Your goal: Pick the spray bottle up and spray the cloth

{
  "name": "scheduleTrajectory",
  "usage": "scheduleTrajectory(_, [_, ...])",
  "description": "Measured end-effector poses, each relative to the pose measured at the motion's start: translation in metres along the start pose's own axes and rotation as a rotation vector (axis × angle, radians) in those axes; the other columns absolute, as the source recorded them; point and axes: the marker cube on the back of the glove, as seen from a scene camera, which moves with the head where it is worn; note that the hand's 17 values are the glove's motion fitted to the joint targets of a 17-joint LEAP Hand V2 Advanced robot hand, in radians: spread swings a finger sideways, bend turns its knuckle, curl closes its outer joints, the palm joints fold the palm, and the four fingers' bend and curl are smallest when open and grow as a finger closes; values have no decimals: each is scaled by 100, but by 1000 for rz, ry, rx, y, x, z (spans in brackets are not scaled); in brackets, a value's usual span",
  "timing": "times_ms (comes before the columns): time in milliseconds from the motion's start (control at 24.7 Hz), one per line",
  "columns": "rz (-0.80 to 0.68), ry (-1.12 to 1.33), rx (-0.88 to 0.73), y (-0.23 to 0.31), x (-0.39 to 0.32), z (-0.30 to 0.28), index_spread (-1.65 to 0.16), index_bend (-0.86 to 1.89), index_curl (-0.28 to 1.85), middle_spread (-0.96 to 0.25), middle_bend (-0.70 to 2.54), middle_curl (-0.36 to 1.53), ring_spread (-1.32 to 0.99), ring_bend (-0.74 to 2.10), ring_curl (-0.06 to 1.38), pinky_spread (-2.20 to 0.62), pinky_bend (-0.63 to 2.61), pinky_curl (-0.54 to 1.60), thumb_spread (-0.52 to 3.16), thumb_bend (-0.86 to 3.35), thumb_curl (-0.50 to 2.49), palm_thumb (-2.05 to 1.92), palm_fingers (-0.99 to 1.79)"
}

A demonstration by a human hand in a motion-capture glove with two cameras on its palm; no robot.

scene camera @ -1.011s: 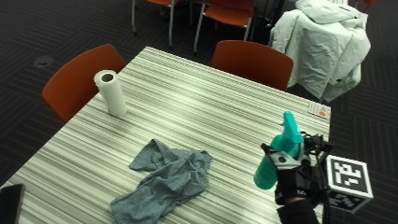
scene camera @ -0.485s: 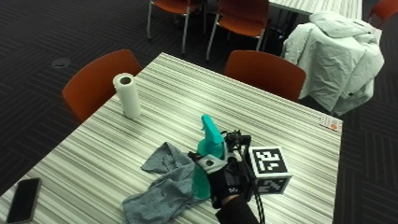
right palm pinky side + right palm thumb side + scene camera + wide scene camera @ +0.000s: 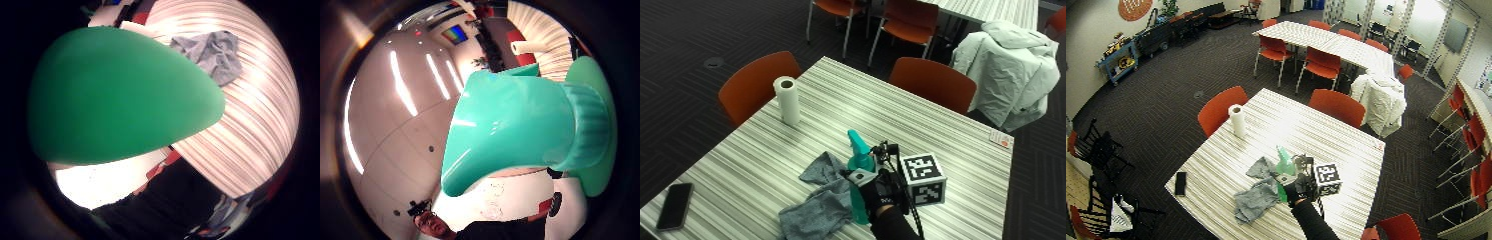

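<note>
- Your gloved right hand [image 3: 881,194] is wrapped around a green spray bottle [image 3: 859,172], fingers curled round its body, holding it upright over the striped table [image 3: 906,125].
- The bottle's pale teal spray head [image 3: 856,144] sticks up above your hand, with its nozzle turned toward the far side of the table, toward the paper roll.
- From the outside view you cannot tell whether the bottle's base is touching the tabletop or just off it; its lower end shows beside the cloth.
- The grey cloth [image 3: 818,202] lies crumpled on the table just beside the bottle, on the side away from your arm; one fold of it reaches up next to the bottle's body.
- In the little finger side palm view, the bottle's dark green body [image 3: 120,95] fills most of the frame, so it sits close against your palm, and the cloth [image 3: 212,50] shows on the striped surface beyond it.
- In the thumb side palm view, the teal spray head [image 3: 520,130] and its ribbed collar fill the middle.
- A white paper towel roll [image 3: 788,100] stands upright near the far left edge of the table, well apart from the bottle.
- A black phone [image 3: 674,206] lies flat at the near left corner.
- A small card [image 3: 1001,138] rests at the far right edge.
</note>
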Motion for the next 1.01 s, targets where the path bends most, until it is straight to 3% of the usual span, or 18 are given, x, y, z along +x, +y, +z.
scheduleTrajectory(606, [820, 307, -198, 2, 124, 2, -18, 17, 51, 1, 38, 50, -1, 46, 43, 14, 17, 21, 66, -3, 75, 118, 65])
scheduleTrajectory(1011, [896, 362, -212, 10, 149, -5, -17, 16, 49, 1, 36, 51, -1, 46, 45, 13, 17, 25, 68, -2, 75, 115, 65])
